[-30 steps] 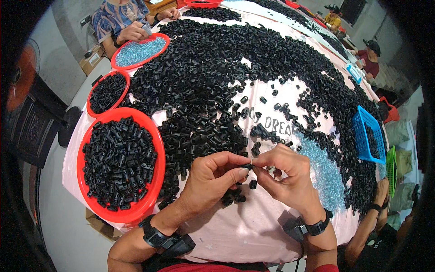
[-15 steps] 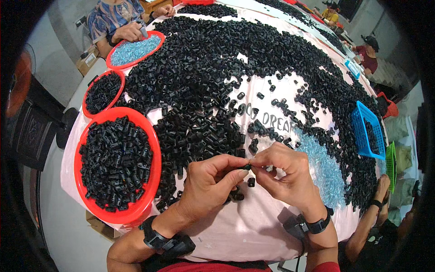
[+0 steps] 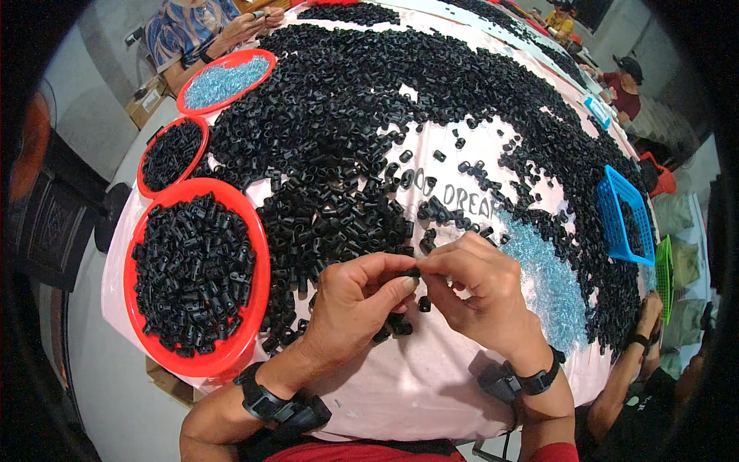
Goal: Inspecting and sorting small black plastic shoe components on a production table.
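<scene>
My left hand [image 3: 346, 300] pinches a small black plastic fitting [image 3: 414, 272] between thumb and forefinger, above the pink-white cloth. Against its right side, my right hand [image 3: 479, 289] has its fingertips closed; whatever they hold is too small and hidden to make out. A loose black fitting [image 3: 424, 304] lies on the cloth just below the fingertips. Beyond both hands spreads a large heap of black fittings [image 3: 331, 177]. To the right of my right hand lies a pile of small clear bluish pieces [image 3: 545, 281].
At left stand a large red basin [image 3: 262, 258] of black fittings, a smaller red basin [image 3: 205, 138] of thin black parts and a red basin [image 3: 272, 68] of clear pieces. A blue basket [image 3: 616, 208] and a green basket [image 3: 665, 269] sit at right. Co-workers sit around the table.
My hands stay pinched together, shifted very slightly left. The co-worker at the upper left has lifted a hand from the basin of clear pieces and brought both hands together.
</scene>
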Tool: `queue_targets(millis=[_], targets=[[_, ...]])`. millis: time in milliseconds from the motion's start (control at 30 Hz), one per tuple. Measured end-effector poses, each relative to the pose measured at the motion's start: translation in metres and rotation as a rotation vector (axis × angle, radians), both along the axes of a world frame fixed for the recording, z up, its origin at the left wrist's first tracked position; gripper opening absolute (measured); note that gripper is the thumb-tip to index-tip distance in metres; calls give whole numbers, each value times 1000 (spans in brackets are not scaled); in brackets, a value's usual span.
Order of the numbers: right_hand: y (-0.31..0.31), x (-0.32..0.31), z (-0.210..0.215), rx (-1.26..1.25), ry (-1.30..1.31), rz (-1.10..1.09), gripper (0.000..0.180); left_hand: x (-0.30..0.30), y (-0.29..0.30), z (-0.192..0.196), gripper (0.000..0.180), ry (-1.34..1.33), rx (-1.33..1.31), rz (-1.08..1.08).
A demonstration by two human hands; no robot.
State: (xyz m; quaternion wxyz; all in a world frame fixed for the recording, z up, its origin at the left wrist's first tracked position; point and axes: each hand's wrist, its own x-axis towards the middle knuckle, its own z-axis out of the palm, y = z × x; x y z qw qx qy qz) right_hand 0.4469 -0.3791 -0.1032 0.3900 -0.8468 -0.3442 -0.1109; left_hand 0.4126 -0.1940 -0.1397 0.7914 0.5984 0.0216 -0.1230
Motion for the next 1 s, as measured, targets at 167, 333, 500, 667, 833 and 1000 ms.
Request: queue_targets(millis=[167, 333, 500, 667, 833, 1000], targets=[[-1, -2, 0, -25, -18, 17, 22, -2, 1, -2, 21, -74, 165, -3], [3, -4, 7, 6, -85, 10, 31, 3, 4, 6, 20, 44, -86, -42], [3, -2, 8, -20, -114, 72, 39, 6, 10, 1, 23, 93, -179, -102], [3, -4, 7, -45, -144, 98, 47, 2, 8, 4, 21, 137, -265, -133], [10, -10, 7, -53, -27, -15, 55, 5, 12, 2, 20, 154, -297, -168], [8, -6, 4, -74, -43, 13, 54, 4, 7, 1, 22, 160, -332, -195]])
